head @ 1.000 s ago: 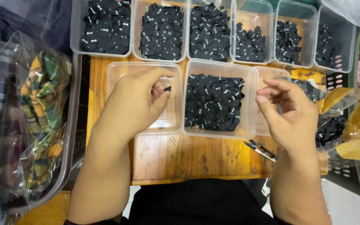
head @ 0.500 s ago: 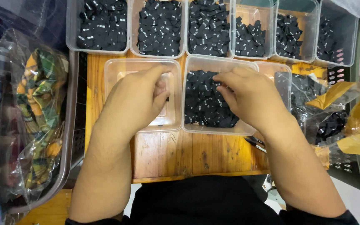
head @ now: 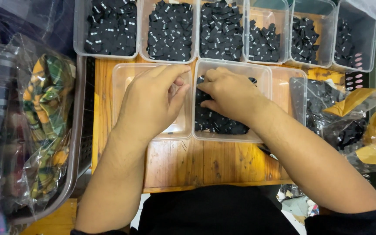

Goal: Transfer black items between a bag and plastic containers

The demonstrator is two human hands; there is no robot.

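Observation:
My left hand (head: 151, 102) hovers over a nearly empty clear plastic tub (head: 122, 78) on the wooden table (head: 183, 163). Its fingers curl in toward the thumb, and whatever is between them is hidden. My right hand (head: 231, 93) reaches into the neighbouring clear tub (head: 262, 72), which holds a pile of small black fabric labels (head: 220, 124). Its fingertips are bent into the pile at the tub's left side, closed on some labels. The two hands are almost touching across the shared tub walls.
A row of several clear tubs (head: 170, 30) filled with black labels lines the back. A third near tub (head: 286, 85) stands to the right. A plastic bag of plaid cloth (head: 44, 113) lies in a basket at left. A crumpled bag with black pieces (head: 349, 126) sits at right.
My right hand has moved left from beside the right tub into the pile of black labels. My left hand has stayed over the nearly empty tub.

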